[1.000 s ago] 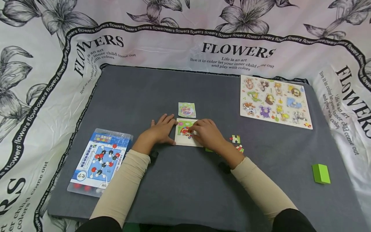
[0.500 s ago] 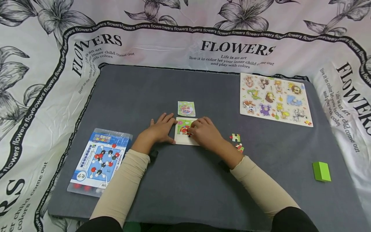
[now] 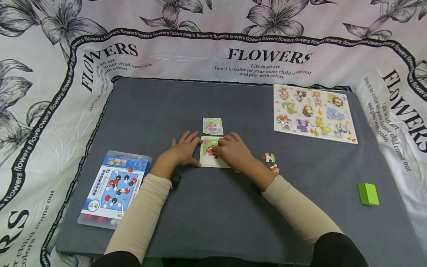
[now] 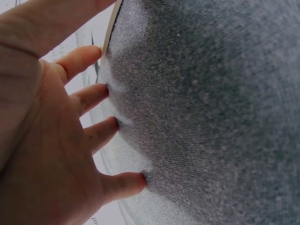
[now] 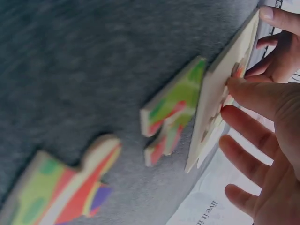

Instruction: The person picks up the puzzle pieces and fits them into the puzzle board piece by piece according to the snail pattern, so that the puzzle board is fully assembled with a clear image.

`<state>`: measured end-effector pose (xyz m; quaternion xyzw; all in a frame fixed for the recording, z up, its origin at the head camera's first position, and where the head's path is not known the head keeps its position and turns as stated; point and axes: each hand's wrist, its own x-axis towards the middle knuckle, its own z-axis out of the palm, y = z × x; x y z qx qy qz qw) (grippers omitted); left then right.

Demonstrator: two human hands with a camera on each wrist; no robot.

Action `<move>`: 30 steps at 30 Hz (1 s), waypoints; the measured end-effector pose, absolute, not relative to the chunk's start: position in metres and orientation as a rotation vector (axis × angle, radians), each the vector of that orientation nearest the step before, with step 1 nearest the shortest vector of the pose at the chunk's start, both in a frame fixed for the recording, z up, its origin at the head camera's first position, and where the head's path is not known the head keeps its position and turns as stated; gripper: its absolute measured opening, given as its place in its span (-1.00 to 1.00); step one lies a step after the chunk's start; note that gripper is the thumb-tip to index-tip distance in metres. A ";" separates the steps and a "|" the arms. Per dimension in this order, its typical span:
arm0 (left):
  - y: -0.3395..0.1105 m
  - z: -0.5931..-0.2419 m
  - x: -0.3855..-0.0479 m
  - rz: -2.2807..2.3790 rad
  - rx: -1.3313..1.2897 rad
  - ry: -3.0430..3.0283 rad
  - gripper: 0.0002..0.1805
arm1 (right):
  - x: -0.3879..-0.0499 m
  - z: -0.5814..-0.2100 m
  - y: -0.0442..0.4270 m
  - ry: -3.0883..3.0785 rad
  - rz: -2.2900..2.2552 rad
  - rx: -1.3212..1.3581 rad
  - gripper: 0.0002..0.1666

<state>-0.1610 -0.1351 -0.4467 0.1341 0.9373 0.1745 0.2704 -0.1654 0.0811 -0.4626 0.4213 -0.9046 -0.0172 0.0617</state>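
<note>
From where I stand, the small wooden puzzle board (image 3: 211, 162) lies flat near the middle of the grey table (image 3: 207, 215), right in front of the person, probably so both hands can reach it easily. The left hand (image 3: 182, 151) is spread along its left edge, fingers well apart, some of the tips down on the cloth; I'd guess it is there to stop the board sliding. The right hand (image 3: 237, 154) leans over from the other side, its thumb and first finger bent down onto the coloured part of the board, the other fingers apart; whether those two pinch a piece or only press on one, I cannot tell. Just beyond the board's far edge lies a little picture card (image 3: 212, 126), perhaps set there as a pattern to glance at. Two loose pieces (image 3: 269, 158) wait off to the right, and another piece (image 5: 183, 96) lies just beside the board under the right wrist, handy, I suppose, for the hand at work. The animal board (image 3: 313, 111), the green block (image 3: 368, 194) and the plastic box (image 3: 115, 185) sit farther out, seemingly to leave elbow room.
</note>
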 end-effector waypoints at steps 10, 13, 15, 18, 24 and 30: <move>-0.135 -0.447 -0.162 0.474 0.373 2.537 -0.09 | -0.166 -0.453 0.084 -2.917 0.113 1.254 -0.63; -0.135 -0.448 -0.161 0.475 0.379 2.534 -0.08 | -0.166 -0.452 0.093 -2.956 0.255 1.232 -0.62; -0.134 -0.448 -0.161 0.473 0.378 2.536 -0.07 | -0.166 -0.450 0.101 -2.963 0.327 1.211 -0.63; -0.128 -0.448 -0.161 0.476 0.385 2.533 -0.07 | -0.163 -0.448 0.124 -2.968 0.387 1.158 -0.63; -0.126 -0.449 -0.160 0.502 0.396 2.538 -0.07 | -0.158 -0.441 0.170 -3.009 0.430 1.020 -0.53; -0.133 -0.448 -0.159 0.517 0.397 2.545 -0.06 | -0.154 -0.440 0.207 -3.045 0.440 0.907 -0.47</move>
